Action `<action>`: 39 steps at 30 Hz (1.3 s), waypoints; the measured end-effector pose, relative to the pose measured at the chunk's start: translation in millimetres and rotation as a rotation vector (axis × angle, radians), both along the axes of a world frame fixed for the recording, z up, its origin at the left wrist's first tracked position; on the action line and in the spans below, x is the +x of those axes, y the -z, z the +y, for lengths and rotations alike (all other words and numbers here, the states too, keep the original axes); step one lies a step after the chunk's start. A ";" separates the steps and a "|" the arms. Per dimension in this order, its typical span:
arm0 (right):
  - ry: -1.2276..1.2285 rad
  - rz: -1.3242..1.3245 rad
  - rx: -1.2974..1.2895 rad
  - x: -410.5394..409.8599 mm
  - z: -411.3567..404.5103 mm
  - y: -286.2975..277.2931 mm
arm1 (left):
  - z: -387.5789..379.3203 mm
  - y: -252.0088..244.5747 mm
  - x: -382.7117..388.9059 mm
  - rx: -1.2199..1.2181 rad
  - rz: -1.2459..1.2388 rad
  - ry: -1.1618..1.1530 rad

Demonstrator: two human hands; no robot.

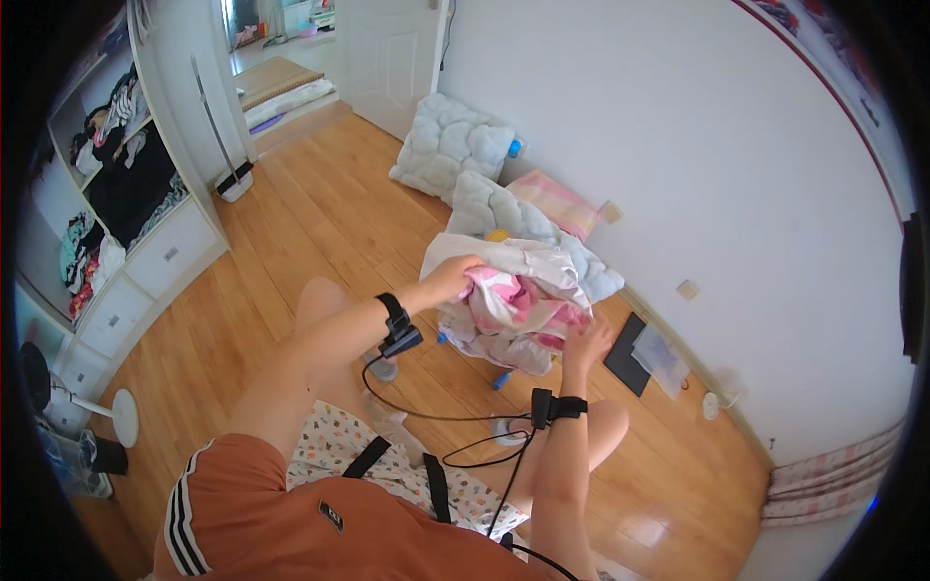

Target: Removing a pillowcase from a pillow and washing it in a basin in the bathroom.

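Note:
A bundle of white and pink fabric (501, 298) lies in front of me, heaped on a low support that it mostly hides; blue feet show below it. My left hand (458, 278) grips a pink part of the fabric at its left side. At the lower right edge, my right hand (587, 341) holds the same cloth, its fingers partly hidden by folds. Both wrists wear black straps with small devices, joined to a black cable (443, 417) that hangs between them.
Fluffy pale cushions (454, 149) and a pink striped cloth item (556, 202) rest against the wall. A black flat board (628, 356) lies on the wooden floor at right. Open shelves with clothes (131, 181), a broom with dustpan (234, 181) and a white round stand base (125, 417) are at left.

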State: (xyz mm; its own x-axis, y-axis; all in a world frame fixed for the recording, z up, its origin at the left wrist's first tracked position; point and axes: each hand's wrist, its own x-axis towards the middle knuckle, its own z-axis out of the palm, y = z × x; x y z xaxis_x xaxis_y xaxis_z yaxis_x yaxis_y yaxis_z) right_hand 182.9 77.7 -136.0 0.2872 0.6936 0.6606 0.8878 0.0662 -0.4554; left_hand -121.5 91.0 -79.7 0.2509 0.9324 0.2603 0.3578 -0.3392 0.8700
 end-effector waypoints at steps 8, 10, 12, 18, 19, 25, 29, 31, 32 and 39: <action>-0.752 -0.074 -0.230 -65.3 41.2 -57.0 | -19.4 44.7 14.3 -0.162 -0.047 -0.037; -0.812 -0.244 -0.155 -68.6 54.1 -44.7 | -30.9 39.0 17.0 -0.021 0.039 -0.004; -0.758 -0.319 -0.165 -59.1 52.5 -25.3 | -37.5 29.7 12.8 0.124 0.135 0.009; -0.576 -0.241 -0.199 -52.3 106.8 9.4 | -53.6 22.7 -23.6 -0.056 -0.004 0.108; -0.579 -0.233 -0.192 -46.4 117.9 7.6 | -48.5 24.4 -36.2 -0.053 0.006 0.105; -0.490 1.539 -0.129 44.5 122.6 -59.6 | -18.8 -13.6 -118.3 -0.183 -0.958 -0.438; -0.527 1.780 -0.084 99.9 104.6 -81.8 | -0.6 -34.5 -118.6 -0.140 -0.983 -0.505; -0.559 1.779 -0.018 107.5 105.9 -71.1 | 13.7 -17.2 -111.8 -0.232 -0.997 -0.531; -0.555 1.779 -0.017 112.0 107.9 -62.8 | 18.1 -6.8 -107.0 -0.236 -0.997 -0.530; 0.178 -0.212 0.020 57.4 82.3 -44.8 | 21.5 48.5 -41.7 0.121 0.313 -0.560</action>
